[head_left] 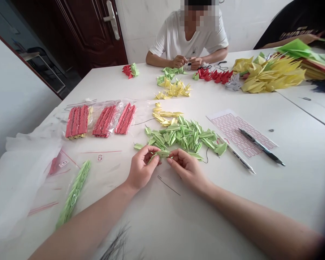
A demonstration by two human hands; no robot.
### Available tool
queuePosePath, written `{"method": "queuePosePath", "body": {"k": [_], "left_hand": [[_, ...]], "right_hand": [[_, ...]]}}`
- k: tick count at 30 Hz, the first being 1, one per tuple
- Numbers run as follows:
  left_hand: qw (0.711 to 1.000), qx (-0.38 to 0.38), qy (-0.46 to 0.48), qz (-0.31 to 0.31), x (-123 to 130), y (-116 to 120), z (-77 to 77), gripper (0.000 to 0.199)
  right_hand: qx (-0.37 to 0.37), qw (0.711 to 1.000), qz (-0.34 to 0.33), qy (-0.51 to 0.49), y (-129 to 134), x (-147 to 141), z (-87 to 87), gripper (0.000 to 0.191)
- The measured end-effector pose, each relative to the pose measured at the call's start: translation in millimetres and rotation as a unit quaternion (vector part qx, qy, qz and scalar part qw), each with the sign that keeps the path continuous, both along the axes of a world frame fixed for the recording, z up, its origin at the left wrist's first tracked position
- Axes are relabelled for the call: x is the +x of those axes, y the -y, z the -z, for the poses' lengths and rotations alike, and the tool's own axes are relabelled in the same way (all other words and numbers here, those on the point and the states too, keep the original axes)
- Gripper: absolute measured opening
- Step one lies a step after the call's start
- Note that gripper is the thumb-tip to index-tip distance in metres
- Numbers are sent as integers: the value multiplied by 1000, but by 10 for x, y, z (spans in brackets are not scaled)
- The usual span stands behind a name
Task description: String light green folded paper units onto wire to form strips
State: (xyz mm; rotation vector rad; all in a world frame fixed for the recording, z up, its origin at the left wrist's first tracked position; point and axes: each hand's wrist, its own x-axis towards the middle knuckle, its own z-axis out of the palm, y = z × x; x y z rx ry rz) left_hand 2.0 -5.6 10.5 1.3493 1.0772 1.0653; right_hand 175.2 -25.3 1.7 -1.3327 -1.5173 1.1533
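Note:
Between my two hands is a small folded green paper piece (163, 154), pinched at its left end by my left hand (144, 164) and at its right end by my right hand (185, 166). Both hands have their fingers closed around it, just in front of a heap of folded green paper pieces (189, 133). A dark thread (207, 155) trails out of the heap at its right. On the table below my hands lies a thin hooked wire needle (169, 185). Folded yellow paper pieces (166, 117) lie behind the green ones.
Bags of red folded paper (77, 121) and a bag of green ones (74, 193) lie left. A label sheet (233, 124), a black pen (261, 146) and a white pen (237, 155) lie right. Yellow paper cranes (273, 74) are piled farther back. Two people (188, 39) sit opposite.

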Motion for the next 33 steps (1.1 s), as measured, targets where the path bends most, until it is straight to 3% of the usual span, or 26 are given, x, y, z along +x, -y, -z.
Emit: {"method": "queuePosePath", "body": {"k": [6,18,27,33], "left_hand": [[999,-16,32,38,1,3,23,16],[998,43,-43,35,-3,5,5,11],[988,105,-103,47,-14,-7,30,15],[984,137,-93,66,-3,0,23,24]], "right_hand": [[26,999,-19,5,30,41,-33,29],[-16,998,-49,-33,61,18,-85,31],[-35,999,-14,-23,50,3,-83,24],[-37,999,-18,-15,32,3,-45,23]]}}
